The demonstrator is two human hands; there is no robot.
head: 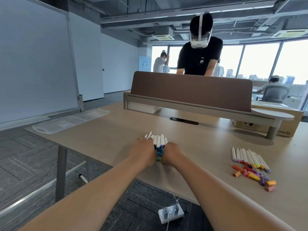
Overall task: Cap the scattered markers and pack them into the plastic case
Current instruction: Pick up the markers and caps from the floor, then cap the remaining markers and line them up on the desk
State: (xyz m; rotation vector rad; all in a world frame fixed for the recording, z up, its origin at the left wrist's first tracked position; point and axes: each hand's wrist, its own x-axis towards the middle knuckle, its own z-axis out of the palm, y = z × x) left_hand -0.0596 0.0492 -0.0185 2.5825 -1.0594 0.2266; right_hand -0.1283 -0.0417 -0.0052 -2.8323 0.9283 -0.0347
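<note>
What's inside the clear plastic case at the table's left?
Nothing visible: the plastic case lies open and looks empty. Blur there could hide small or see-through items.

Left hand (pixel 143 154), right hand (pixel 172 153) grip marker bundle (pixel 158 140).

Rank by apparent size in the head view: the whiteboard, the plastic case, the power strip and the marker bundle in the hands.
1. whiteboard
2. case
3. bundle and power strip: they look about alike, and the strip lies lower, on the floor, so I leave them unranked.
</note>
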